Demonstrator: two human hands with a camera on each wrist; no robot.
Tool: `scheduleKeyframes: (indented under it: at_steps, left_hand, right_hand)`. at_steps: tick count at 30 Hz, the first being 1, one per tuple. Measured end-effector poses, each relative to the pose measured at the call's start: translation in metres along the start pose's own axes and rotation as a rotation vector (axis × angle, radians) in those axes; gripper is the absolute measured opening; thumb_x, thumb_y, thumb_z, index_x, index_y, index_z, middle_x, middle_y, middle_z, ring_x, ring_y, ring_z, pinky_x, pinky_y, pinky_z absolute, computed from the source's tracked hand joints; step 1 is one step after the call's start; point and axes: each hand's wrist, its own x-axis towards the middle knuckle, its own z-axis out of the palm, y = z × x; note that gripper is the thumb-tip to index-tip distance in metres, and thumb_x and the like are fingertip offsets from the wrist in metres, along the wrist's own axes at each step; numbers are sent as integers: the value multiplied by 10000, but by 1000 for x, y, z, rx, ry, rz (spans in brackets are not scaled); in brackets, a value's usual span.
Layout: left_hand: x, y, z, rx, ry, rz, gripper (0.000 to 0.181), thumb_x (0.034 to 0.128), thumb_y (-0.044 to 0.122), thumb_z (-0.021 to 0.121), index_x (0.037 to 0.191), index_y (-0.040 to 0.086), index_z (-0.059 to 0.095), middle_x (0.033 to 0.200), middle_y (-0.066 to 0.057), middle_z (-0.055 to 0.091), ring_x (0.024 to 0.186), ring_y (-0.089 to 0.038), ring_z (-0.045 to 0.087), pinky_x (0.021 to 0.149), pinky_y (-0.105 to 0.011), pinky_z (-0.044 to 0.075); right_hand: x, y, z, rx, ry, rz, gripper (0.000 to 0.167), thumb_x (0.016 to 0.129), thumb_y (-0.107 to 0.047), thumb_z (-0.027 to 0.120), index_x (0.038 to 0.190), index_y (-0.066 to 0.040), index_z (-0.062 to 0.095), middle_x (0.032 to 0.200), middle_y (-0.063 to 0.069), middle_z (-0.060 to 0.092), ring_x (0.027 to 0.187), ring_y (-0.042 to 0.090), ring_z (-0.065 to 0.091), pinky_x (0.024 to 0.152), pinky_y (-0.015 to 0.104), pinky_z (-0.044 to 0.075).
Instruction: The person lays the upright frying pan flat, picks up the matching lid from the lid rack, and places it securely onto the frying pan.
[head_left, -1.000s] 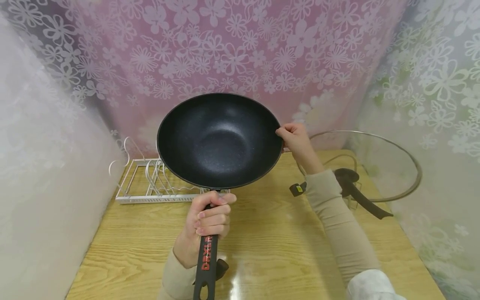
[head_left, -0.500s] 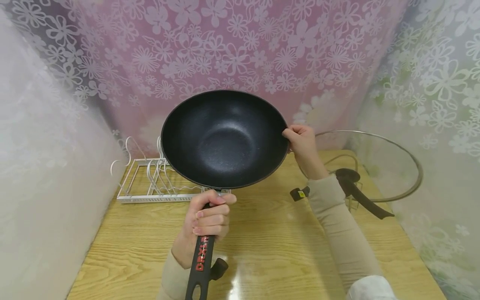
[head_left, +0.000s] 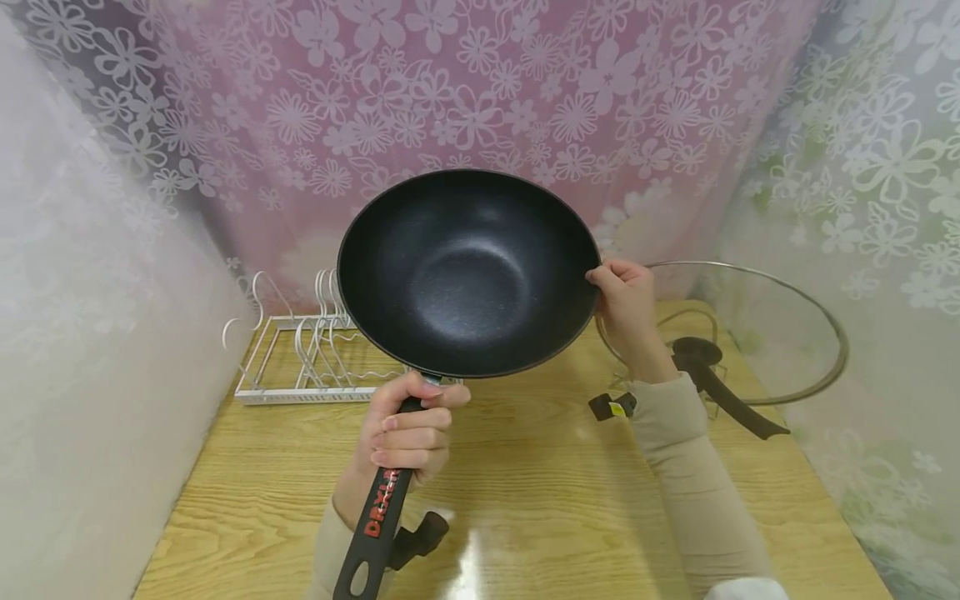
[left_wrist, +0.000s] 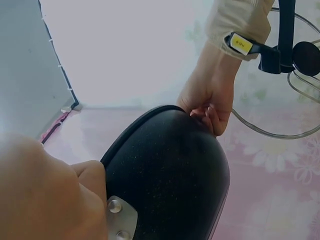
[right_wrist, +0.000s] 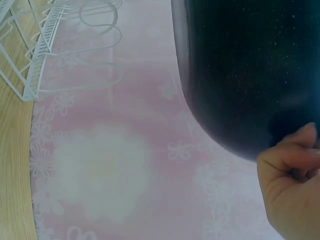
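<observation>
Since the earlier frames, the pan has shifted right and slightly upward, the lower end of its handle has swung left, and the right hand has travelled along with the rim. At the far left, a white wire rack stands on the wooden counter, partly hidden behind the pan. Next comes the left hand, its fingers wrapped closed around the black handle just below the bowl. Red letters show beneath them. Centrally, the pan is held above the counter, its dark inside tilted toward the head camera. On its right side, the right hand pinches the rim, thumb inside and the other fingers curled behind. Farthest right, a clear lid sits tilted, partly behind that hand.
</observation>
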Motion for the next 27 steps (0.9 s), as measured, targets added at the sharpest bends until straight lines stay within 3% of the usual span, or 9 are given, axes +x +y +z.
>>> scheduleKeyframes:
  at_steps: [7,15,21,27]
  left_hand:
    - [-4,3,2,-51,18,-28,197,979,86,372,837,171,264,516,52,331,331,-46,339,320,-158,347]
    - [-9,3,4,-72,61,-46,44,991,102,387,960,105,356,549,48,313,350,-48,344,323,-155,343]
    - [-13,2,5,-61,60,-65,85,1010,108,390,1085,69,399,594,44,302,377,-47,342,329,-147,335]
    - [-15,2,8,-30,91,-98,101,1020,105,378,1112,73,407,603,43,280,386,-47,335,326,-143,316]
  right_hand:
    - [-15,-7,-6,18,85,-35,400,863,128,485,503,-43,441,457,-7,426,387,75,436,327,193,320]
    - [-35,-13,-12,24,136,-55,398,859,147,462,504,-29,420,464,9,454,413,93,520,339,209,423]
    - [-48,-18,-16,-3,182,-81,394,844,152,465,497,-16,382,446,-2,402,347,78,378,302,188,262]
    - [-62,-25,-18,3,230,-110,393,825,179,472,487,-2,385,445,4,407,341,76,387,298,187,275]
